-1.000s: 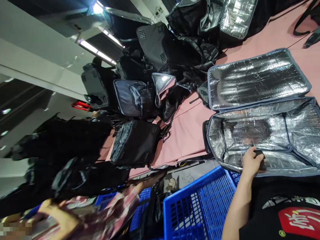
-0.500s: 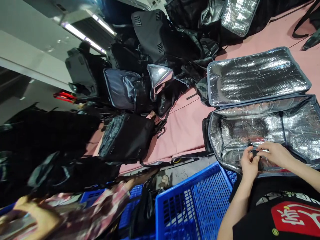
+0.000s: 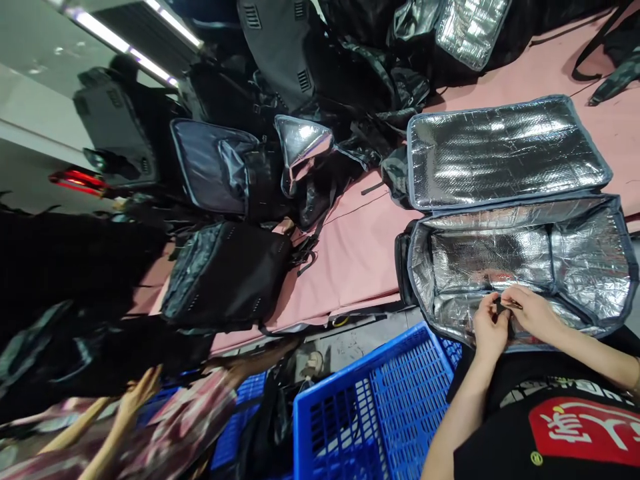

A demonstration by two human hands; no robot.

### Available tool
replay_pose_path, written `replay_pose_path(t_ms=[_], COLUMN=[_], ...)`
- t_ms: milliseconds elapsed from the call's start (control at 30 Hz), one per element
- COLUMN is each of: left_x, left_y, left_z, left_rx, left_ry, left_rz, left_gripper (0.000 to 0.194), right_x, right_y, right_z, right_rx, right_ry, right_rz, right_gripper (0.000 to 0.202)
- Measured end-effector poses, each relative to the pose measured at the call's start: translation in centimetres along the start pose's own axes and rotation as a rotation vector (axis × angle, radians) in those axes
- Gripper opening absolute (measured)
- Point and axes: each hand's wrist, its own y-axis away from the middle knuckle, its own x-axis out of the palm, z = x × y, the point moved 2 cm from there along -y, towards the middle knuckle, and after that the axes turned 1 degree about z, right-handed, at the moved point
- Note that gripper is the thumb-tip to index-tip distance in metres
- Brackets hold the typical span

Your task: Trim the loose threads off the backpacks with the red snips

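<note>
Open foil-lined bag [image 3: 617,273] lies on the surface [image 3: 363,257], near side by its edge, lid [image 3: 505,157] laid back flat. Likely largest fault: a hard tug toward the wearer drags the bag over that edge, the blue basket [image 3: 360,365] being just beside and lower. Next: lid flops forward over the work if the bag is jolted. Next: thin foil creases or tears where the near wall is pulled. Smallest: dark piece [image 3: 500,305] slips, held by fingertips only. Left hand [image 3: 490,337]: fingers pinched on this piece at the near wall. Right hand [image 3: 537,320]: fingers curled close against the left; cannot tell whether they grip.

Surface: long, pink-covered, running diagonally away; crowded with dark bags beyond, one black bag [image 3: 235,277] nearer the middle. Room: indoors, strip lights [image 3: 110,37] overhead. Co-worker in plaid sleeve [image 3: 187,417] at the lower left, hands [image 3: 137,393] blurred. Smallest noted: red light [image 3: 77,180], source unclear.
</note>
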Motion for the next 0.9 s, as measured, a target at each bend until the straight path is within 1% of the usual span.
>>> replay_pose_path(t_ms=[100,200,267,333,433,600,767,900], left_x=[0.0,-0.1,0.0,0.1,0.2,0.0,-0.1,0.0], left_y=[0.0,0.1,0.2,0.3,0.4,0.3,0.4,0.5], left_z=[-0.5,-1.4,-1.9,-2.2,-2.1,-1.8,-1.4,-1.1], left_rx=[-0.042,-0.138,-0.196,-0.223,-0.233,-0.235,-0.182,-0.193], left_ry=[0.093,0.243,0.325,0.366,0.373,0.361,0.258,0.195], left_rz=[-0.004,-0.002,-0.007,-0.017,-0.026,-0.033,-0.006,0.008], left_gripper=[0.043,0.046,0.05,0.053,0.054,0.055,0.052,0.052], right_x=[-0.6,-1.5,-1.9,-2.0,-2.1,-2.3,-2.4,-2.3], right_y=[-0.2,0.3,1.0,1.8,2.8,2.9,2.3,2.0], right_z=[-0.6,-2.4,-3.7,-4.6,-4.8,-3.7,-2.9,-2.6], right_rx=[0.044,0.159,0.232,0.265,0.23,0.11,0.02,-0.016], right_ry=[-0.064,-0.04,-0.01,0.001,-0.012,-0.023,0.009,0.016], right_rz=[0.0,-0.055,-0.095,-0.102,-0.063,-0.011,-0.047,-0.083], right_gripper=[0.026,0.032,0.04,0.044,0.036,0.029,0.029,0.029])
